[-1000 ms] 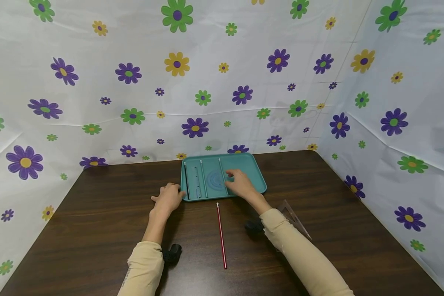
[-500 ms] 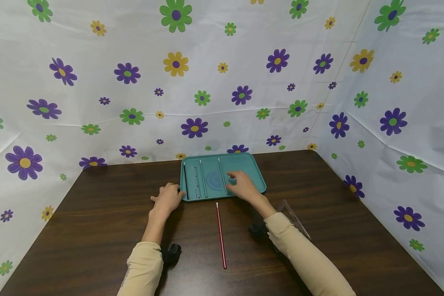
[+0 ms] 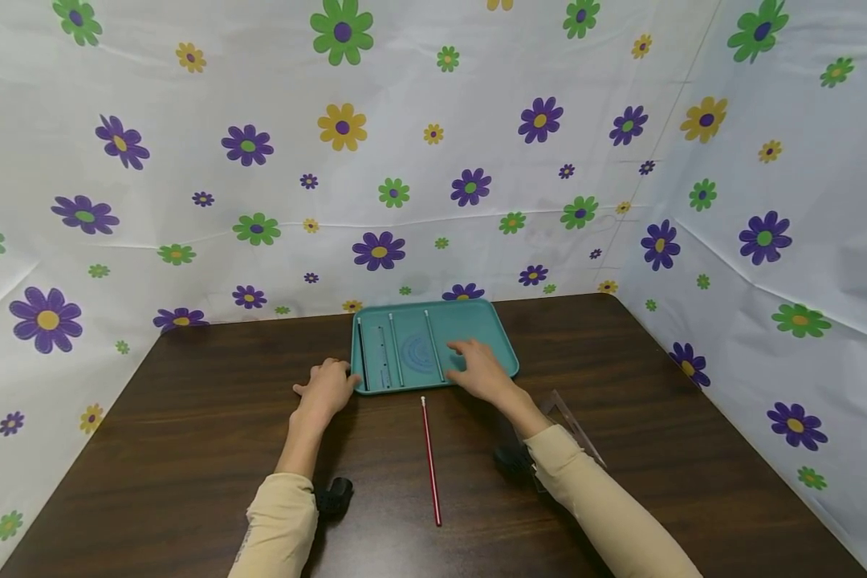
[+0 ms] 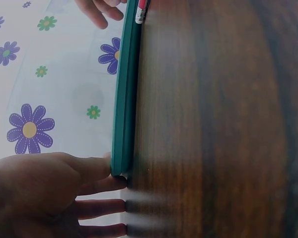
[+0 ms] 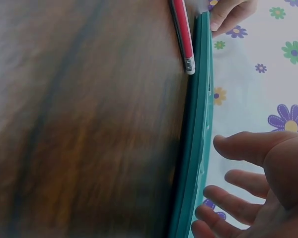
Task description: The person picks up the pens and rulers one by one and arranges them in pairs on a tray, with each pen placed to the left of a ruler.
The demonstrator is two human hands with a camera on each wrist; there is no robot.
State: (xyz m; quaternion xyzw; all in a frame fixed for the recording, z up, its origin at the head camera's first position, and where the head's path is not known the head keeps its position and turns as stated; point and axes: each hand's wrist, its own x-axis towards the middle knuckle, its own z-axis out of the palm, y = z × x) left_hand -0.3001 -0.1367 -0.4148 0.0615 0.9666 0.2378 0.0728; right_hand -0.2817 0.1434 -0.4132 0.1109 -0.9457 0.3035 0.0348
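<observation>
**A:** What did the head view give you that the wrist cameras didn't?

**B:** The whole layout. A teal tray [image 3: 487, 325] sat at the far middle of the dark wood table [image 3: 188, 449], with thin rods, a ruler and a faint protractor lying in it. A red pencil [image 3: 429, 461] lay on the table just in front of the tray, and a clear set square [image 3: 574, 425] showed beside the right sleeve. The wrist views saw the tray only edge-on, as a thin teal rim [image 4: 123, 94], plus the pencil's eraser end [image 5: 188, 63] near it.

**A:** And the hands?

**B:** The left hand [image 3: 325, 389] rested at the tray's near left corner. From the left wrist camera its fingers [image 4: 97, 166] lay nearly straight, the thumb touching the rim and the fingertips on the table; nothing was gripped. The right hand [image 3: 480, 371] was over the tray's right part, fingers spread and relaxed. The right wrist view showed those fingers [image 5: 238, 146] apart and holding nothing; whether they touched the tray floor, I couldn't tell.

**A:** Surfaces?

**B:** Smooth plastic tray with a raised lip and rounded corners, grained dark wood, and a creased white floral sheet [image 3: 433, 160] behind.
</observation>
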